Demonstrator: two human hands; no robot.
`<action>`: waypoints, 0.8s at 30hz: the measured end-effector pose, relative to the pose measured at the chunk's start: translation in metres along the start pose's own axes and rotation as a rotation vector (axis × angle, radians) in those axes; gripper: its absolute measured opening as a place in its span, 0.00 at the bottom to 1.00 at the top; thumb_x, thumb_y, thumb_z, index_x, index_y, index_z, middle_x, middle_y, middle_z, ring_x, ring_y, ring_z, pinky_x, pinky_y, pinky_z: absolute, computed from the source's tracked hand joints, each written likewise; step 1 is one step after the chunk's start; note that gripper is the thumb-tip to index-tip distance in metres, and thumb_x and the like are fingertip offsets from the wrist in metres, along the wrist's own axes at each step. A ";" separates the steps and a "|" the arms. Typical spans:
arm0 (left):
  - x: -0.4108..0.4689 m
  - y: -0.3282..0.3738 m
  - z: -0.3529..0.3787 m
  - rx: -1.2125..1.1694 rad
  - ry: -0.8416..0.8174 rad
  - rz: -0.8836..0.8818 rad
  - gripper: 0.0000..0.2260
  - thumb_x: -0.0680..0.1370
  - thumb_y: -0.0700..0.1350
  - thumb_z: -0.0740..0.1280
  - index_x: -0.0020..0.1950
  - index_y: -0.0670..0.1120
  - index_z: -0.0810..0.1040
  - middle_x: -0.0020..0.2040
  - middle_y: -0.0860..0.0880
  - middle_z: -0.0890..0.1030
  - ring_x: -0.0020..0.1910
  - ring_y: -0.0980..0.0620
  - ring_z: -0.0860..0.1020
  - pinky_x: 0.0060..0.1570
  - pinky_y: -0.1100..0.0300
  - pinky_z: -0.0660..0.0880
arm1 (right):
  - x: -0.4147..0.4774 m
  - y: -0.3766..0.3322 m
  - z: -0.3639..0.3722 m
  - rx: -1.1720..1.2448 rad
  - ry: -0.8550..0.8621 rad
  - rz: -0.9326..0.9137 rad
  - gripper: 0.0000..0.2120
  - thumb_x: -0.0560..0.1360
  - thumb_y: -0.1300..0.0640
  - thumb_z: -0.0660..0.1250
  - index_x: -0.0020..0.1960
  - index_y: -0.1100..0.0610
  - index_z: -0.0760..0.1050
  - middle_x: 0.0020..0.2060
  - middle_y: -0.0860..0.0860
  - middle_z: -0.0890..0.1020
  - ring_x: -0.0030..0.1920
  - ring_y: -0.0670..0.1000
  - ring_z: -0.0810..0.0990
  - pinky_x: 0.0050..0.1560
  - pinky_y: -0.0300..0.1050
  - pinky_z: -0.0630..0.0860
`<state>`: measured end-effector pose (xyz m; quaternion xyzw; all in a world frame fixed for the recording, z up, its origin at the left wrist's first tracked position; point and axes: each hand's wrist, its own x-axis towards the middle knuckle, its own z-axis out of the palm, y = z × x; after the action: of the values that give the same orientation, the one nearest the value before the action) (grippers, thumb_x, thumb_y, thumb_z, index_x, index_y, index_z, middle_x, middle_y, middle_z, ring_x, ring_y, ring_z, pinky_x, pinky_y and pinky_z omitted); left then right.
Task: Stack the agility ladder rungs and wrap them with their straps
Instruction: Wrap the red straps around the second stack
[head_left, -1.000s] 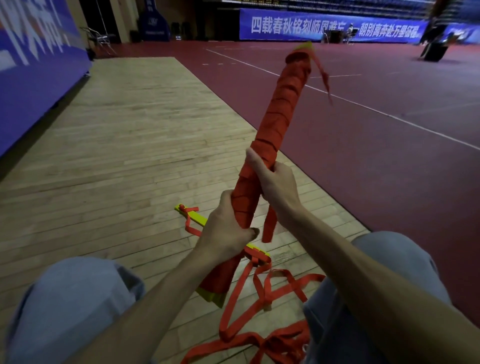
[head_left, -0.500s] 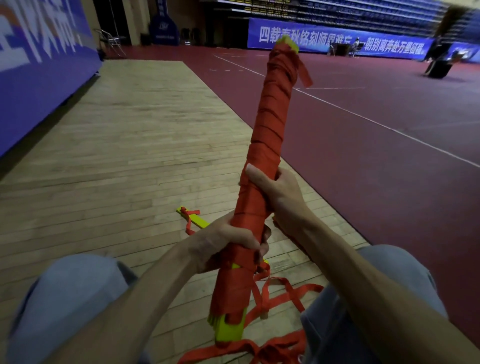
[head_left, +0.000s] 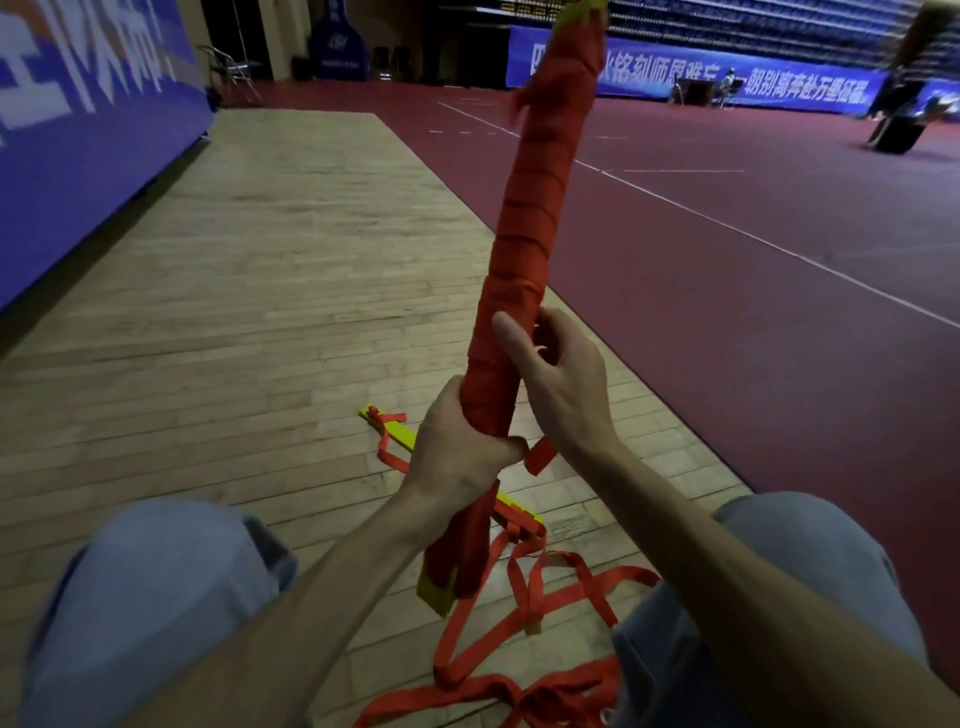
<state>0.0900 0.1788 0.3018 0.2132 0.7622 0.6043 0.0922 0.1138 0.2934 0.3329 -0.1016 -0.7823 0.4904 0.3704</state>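
Note:
A bundle of stacked yellow ladder rungs (head_left: 535, 223), wound in orange strap, stands almost upright in front of me. Yellow shows at its bottom end and at the top edge of the view. My left hand (head_left: 457, 447) is closed around the lower part of the bundle. My right hand (head_left: 561, 384) holds it just above, thumb raised along the wrap, with a short strap end (head_left: 540, 457) hanging below the palm. Loose orange strap (head_left: 524, 623) trails from the bundle's foot over the floor. Another yellow rung (head_left: 400, 434) lies flat on the boards behind my left hand.
I sit on a wooden floor (head_left: 260, 291) with both knees in light trousers at the lower corners. A dark red court (head_left: 753, 218) with white lines lies to the right. Blue banners line the left wall (head_left: 78, 130) and the far end; a folding chair (head_left: 234, 73) stands far back.
The bundle has tipped from leaning right to nearly upright and risen, its top reaching the frame's edge. Both hands stayed on it, the left regripping lower down.

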 end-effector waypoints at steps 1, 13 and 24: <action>-0.001 0.004 -0.003 -0.089 -0.037 -0.008 0.19 0.61 0.43 0.74 0.49 0.53 0.74 0.37 0.52 0.76 0.30 0.59 0.76 0.28 0.67 0.72 | -0.001 -0.002 -0.002 0.025 -0.011 -0.039 0.19 0.77 0.42 0.66 0.58 0.56 0.77 0.45 0.44 0.81 0.43 0.40 0.81 0.39 0.35 0.78; -0.008 0.017 -0.024 -0.640 -0.810 -0.093 0.11 0.64 0.37 0.67 0.44 0.42 0.72 0.32 0.47 0.73 0.29 0.52 0.73 0.34 0.60 0.74 | -0.002 -0.020 -0.025 0.294 -0.302 0.152 0.23 0.72 0.45 0.72 0.49 0.66 0.76 0.41 0.64 0.83 0.40 0.63 0.82 0.39 0.59 0.79; -0.003 -0.005 0.016 0.126 -0.013 0.067 0.28 0.67 0.40 0.79 0.57 0.51 0.66 0.42 0.56 0.77 0.32 0.62 0.78 0.27 0.72 0.70 | -0.002 -0.004 -0.002 -0.089 -0.016 0.114 0.30 0.63 0.36 0.76 0.55 0.51 0.71 0.43 0.45 0.80 0.42 0.44 0.81 0.44 0.45 0.82</action>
<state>0.0982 0.1911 0.2923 0.2477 0.7907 0.5563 0.0632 0.1176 0.2912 0.3359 -0.1584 -0.7991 0.4764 0.3307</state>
